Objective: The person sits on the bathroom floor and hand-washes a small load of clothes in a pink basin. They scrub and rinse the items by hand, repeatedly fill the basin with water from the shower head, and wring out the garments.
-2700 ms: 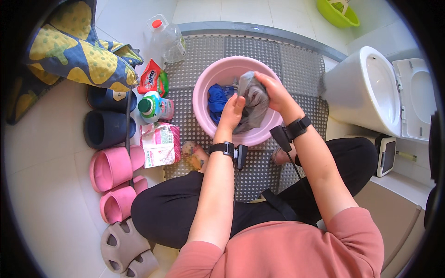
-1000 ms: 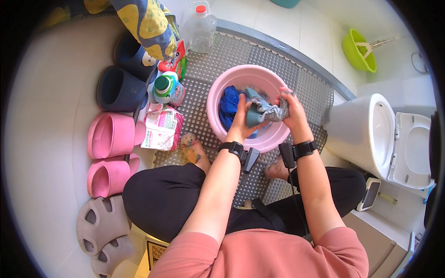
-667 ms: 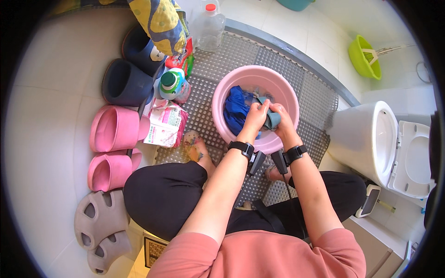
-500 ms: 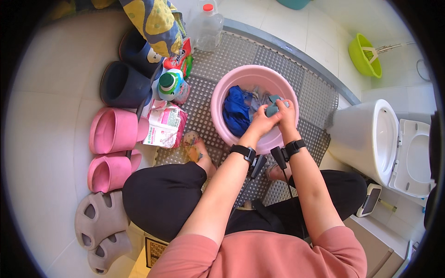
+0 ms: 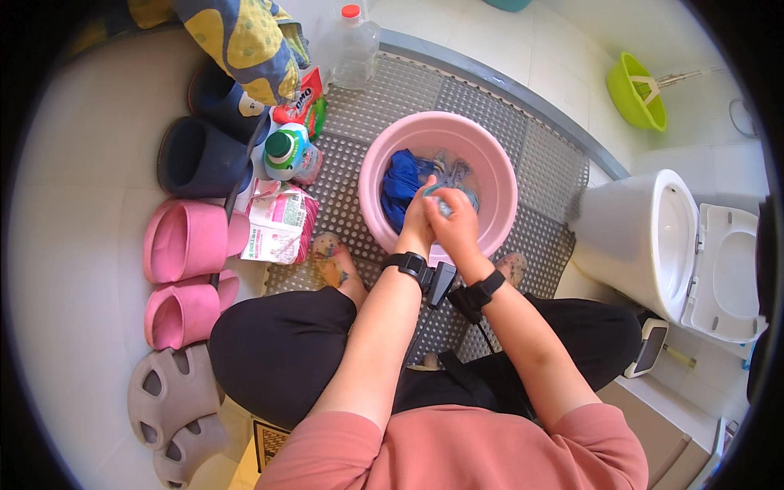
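Observation:
A pink basin [image 5: 508, 175] stands on the grey mat in front of me, with water and wet cloth in it. A bright blue cloth [image 5: 398, 184] lies at its left side, and greyish cloth [image 5: 454, 173] lies in the water toward the far side. Over the basin's near half, my left hand [image 5: 418, 222] and my right hand [image 5: 459, 229] press together, closed around a grey-blue cloth [image 5: 443, 207]. Only a small bit of that cloth shows between the fingers; the rest is hidden.
Left of the basin stand a packet [image 5: 278, 222], a green-capped bottle [image 5: 287, 151] and a red pouch [image 5: 302, 102]. Slippers [image 5: 188, 241] hang along the left wall. A clear jug [image 5: 355, 53] stands beyond. On the right are a toilet [image 5: 633, 237] and a green basin [image 5: 629, 90].
My hands have moved left and toward me, and have come together more tightly. The grey-blue cloth, which showed between my fingers before, is now mostly covered by them.

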`<action>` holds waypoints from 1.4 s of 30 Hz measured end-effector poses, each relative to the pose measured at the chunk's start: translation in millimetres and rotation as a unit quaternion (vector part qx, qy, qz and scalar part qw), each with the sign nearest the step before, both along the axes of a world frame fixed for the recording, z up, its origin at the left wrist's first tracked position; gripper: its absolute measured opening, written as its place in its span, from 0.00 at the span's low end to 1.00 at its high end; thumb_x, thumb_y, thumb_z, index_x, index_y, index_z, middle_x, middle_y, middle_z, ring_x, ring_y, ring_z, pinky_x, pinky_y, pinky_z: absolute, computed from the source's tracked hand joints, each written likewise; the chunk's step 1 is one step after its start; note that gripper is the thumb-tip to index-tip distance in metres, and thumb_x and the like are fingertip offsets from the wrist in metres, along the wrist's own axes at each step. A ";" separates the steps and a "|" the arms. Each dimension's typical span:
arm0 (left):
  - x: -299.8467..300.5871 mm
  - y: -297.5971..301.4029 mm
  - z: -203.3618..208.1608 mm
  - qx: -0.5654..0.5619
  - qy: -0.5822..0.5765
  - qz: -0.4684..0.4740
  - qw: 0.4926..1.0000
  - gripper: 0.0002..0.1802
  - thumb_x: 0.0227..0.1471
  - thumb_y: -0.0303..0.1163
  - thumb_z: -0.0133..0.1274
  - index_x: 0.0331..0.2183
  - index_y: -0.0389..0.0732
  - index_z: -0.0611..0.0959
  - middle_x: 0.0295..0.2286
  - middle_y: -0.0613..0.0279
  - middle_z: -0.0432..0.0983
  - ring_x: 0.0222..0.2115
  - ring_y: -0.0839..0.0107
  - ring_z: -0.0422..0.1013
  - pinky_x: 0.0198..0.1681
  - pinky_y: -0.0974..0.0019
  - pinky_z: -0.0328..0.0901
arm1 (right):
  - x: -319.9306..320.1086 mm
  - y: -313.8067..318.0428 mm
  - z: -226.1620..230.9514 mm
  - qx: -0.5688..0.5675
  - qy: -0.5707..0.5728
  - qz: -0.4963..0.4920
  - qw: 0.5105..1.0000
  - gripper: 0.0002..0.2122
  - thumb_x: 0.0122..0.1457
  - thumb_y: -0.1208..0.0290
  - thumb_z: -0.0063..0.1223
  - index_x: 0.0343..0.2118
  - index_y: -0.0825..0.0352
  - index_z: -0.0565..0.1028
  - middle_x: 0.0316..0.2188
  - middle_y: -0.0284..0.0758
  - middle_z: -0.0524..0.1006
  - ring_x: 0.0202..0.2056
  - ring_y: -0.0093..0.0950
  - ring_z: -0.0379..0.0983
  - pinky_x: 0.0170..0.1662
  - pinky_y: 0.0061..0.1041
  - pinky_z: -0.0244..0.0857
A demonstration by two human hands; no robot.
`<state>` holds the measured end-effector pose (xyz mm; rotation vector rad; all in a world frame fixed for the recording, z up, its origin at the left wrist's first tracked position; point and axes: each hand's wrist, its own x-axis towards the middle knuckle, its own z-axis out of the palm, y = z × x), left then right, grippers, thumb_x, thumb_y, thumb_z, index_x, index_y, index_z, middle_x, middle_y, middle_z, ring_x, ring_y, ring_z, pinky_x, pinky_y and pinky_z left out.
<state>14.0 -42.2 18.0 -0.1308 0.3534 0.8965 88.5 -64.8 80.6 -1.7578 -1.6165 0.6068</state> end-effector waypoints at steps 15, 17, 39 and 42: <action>34.9 -15.0 1.2 -0.038 0.321 0.039 0.946 0.14 0.53 0.38 0.41 0.32 0.38 0.75 0.25 0.62 0.71 0.26 0.70 0.71 0.29 0.66 0.67 | 30.7 24.3 -4.7 -0.053 -0.092 -0.063 0.992 0.18 0.56 0.53 0.48 0.30 0.66 0.77 0.30 0.43 0.76 0.33 0.45 0.72 0.37 0.37 0.65; 46.3 -20.3 6.0 -0.003 0.341 0.028 0.940 0.12 0.51 0.34 0.42 0.31 0.37 0.75 0.25 0.63 0.71 0.24 0.73 0.69 0.26 0.67 0.65 | 40.4 21.9 -6.7 -0.098 -0.117 -0.065 0.986 0.20 0.57 0.51 0.45 0.31 0.67 0.77 0.30 0.45 0.76 0.34 0.46 0.72 0.38 0.39 0.65; -2.1 -1.0 53.6 0.110 0.284 -0.085 0.949 0.27 0.56 0.60 0.36 0.44 0.50 0.73 0.32 0.70 0.73 0.31 0.75 0.70 0.31 0.62 0.68 | 53.7 21.2 26.0 -0.259 0.521 -0.032 0.813 0.21 0.55 0.51 0.51 0.41 0.66 0.72 0.29 0.36 0.76 0.24 0.28 0.73 0.23 0.25 0.66; 9.8 -11.6 63.8 0.040 0.040 -0.048 0.997 0.31 0.52 0.60 0.44 0.48 0.46 0.71 0.42 0.64 0.71 0.45 0.70 0.66 0.52 0.61 0.60 | 41.8 25.1 28.5 0.006 -0.003 -0.002 1.000 0.18 0.53 0.59 0.53 0.40 0.70 0.72 0.34 0.41 0.76 0.34 0.39 0.73 0.37 0.36 0.66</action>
